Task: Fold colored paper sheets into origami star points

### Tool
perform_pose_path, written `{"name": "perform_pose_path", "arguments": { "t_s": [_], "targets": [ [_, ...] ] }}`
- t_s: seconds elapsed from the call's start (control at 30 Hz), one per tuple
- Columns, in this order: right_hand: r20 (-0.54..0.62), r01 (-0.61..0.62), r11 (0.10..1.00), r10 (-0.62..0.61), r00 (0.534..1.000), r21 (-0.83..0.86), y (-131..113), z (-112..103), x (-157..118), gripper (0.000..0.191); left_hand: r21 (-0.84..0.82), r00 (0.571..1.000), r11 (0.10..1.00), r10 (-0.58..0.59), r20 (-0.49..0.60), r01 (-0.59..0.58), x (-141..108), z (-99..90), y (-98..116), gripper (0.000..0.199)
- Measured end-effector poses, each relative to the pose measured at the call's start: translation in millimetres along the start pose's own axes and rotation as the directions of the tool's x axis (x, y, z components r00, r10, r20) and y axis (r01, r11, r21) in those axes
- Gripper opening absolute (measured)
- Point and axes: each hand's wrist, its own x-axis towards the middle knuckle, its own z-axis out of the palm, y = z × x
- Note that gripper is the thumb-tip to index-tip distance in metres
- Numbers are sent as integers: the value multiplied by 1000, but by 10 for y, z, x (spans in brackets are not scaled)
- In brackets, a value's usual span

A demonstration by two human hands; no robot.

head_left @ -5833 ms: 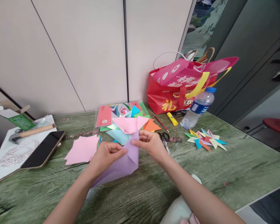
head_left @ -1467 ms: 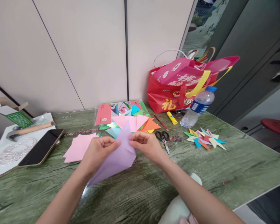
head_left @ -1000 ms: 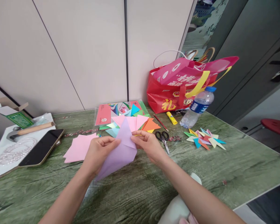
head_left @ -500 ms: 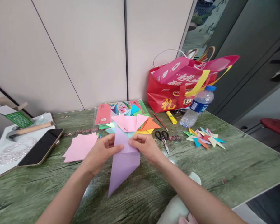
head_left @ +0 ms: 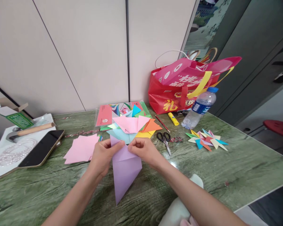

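Observation:
A folded purple paper (head_left: 126, 169) is held up over the table, its long point hanging down. My left hand (head_left: 106, 155) pinches its upper left part, thumb on the front. At its upper right edge, my right hand (head_left: 142, 150) grips the paper between thumb and curled fingers. Just behind are folded pieces in pink (head_left: 131, 124), light blue (head_left: 122, 135), orange and yellow. A stack of pink sheets (head_left: 82, 149) lies left of my left hand. Black-handled scissors (head_left: 164, 140) rest right of my right hand.
Behind stand a red bag (head_left: 172, 89) and a water bottle (head_left: 200, 106), near a yellow glue stick (head_left: 173, 119). A colourful paper star (head_left: 207, 139) lies right. A phone (head_left: 43, 148) and hammer (head_left: 33, 130) are at left.
The purple paper has come lower and tilted, its top now turned to the left. My left hand has moved slightly down and its thumb sits nearer the paper's top.

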Motion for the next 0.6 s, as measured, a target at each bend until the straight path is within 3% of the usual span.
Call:
{"name": "perform_pose_path", "arguments": {
  "t_s": [0.37, 0.5, 0.6],
  "targets": [
    [-7, -52, 996, 53, 999, 78, 14, -60, 29, 7, -113, 988, 992, 34, -152, -51, 225, -348, 180, 21],
    [-34, 23, 995, -20, 999, 92, 15, -54, 28, 22, -71, 993, 996, 44, -109, -52, 160, -251, 136, 21],
    [42, 49, 998, -51, 998, 48, 32, -34, 14, 21, -13, 998, 998, 54, -39, -55, 77, -115, 66, 23]
  ]
}}
